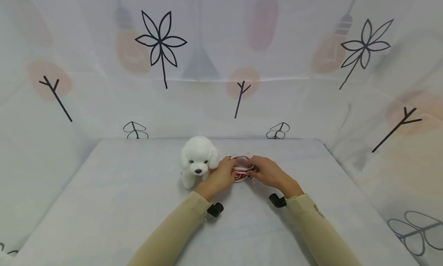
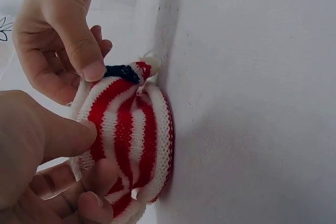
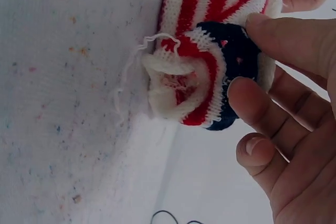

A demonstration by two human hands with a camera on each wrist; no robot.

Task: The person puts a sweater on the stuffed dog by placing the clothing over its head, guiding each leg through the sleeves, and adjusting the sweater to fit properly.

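Note:
A small knitted sweater (image 1: 241, 177) with red and white stripes stands on the table between my two hands, its white-edged opening held up and spread. My left hand (image 1: 221, 175) pinches the left side of that rim; in the left wrist view its thumb presses the striped knit (image 2: 123, 129). On the other side my right hand (image 1: 268, 172) grips the rim beside the navy sleeve (image 3: 239, 56), thumb on top. The sleeve's white cuff opens toward the right wrist camera, and a loose white thread (image 3: 126, 77) trails from it. A white plush dog (image 1: 199, 158) sits just left of my left hand.
The white cloth-covered table (image 1: 138, 212) stretches out around the hands. Behind it rises a white backdrop (image 1: 207, 104) printed with flowers and twigs. Black wrist cameras hang under both wrists, close above the tabletop.

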